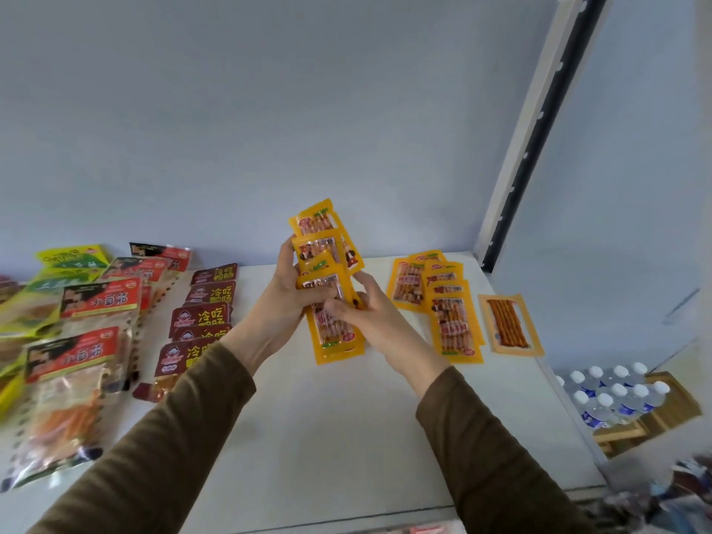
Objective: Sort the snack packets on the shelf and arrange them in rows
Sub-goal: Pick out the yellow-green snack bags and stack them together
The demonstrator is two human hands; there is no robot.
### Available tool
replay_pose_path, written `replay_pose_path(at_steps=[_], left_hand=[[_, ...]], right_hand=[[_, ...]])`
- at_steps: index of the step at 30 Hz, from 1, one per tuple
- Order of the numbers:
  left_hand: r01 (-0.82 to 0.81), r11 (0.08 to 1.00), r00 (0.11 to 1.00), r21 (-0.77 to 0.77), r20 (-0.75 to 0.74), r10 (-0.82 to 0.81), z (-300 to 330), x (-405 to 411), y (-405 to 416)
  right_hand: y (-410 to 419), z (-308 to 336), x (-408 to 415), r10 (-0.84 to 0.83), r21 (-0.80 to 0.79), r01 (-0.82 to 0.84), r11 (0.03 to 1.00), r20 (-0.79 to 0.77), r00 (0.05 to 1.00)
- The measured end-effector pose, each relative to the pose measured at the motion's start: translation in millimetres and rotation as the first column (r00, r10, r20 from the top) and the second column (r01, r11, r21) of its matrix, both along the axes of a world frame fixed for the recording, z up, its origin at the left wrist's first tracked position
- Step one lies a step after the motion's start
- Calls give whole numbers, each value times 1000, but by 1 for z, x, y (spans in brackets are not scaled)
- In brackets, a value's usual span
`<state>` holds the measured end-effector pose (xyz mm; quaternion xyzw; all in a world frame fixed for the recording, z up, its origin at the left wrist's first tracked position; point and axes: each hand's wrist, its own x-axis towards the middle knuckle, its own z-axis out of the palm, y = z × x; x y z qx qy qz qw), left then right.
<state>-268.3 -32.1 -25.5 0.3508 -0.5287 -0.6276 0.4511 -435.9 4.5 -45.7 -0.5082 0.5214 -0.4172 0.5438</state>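
My left hand (283,298) grips a fanned stack of yellow snack packets (321,240) held above the white shelf (346,418). My right hand (370,314) pinches the lower packets of that stack, which hang down toward the shelf (335,341). To the right, more yellow packets (443,302) lie overlapping in a row, and a single yellow packet (508,323) lies face down beside them. Left of my hands is a column of dark red packets (204,314). Further left are larger red-labelled packets (96,302) and green packets (69,260).
The shelf's back wall rises behind the packets. A slotted upright post (539,125) marks the shelf's right end. Below the right edge, water bottles (612,395) stand on a wooden pallet. Bare shelf surface lies between my forearms.
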Motion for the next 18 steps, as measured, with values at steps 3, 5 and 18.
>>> replay_pose_path(at_steps=[3,5,18], left_hand=[[-40,998,999,54,-15,41,-2,19,5],[-70,990,996,124,-51,77,-2,34,7],[-299,945,947,135,168,275,-5,64,4]], right_hand=[[5,0,22,78,-5,-77,997,49,996],[6,-1,34,125,29,-127,991,81,989],[14,-7,71,96,-35,-107,994,-226,969]])
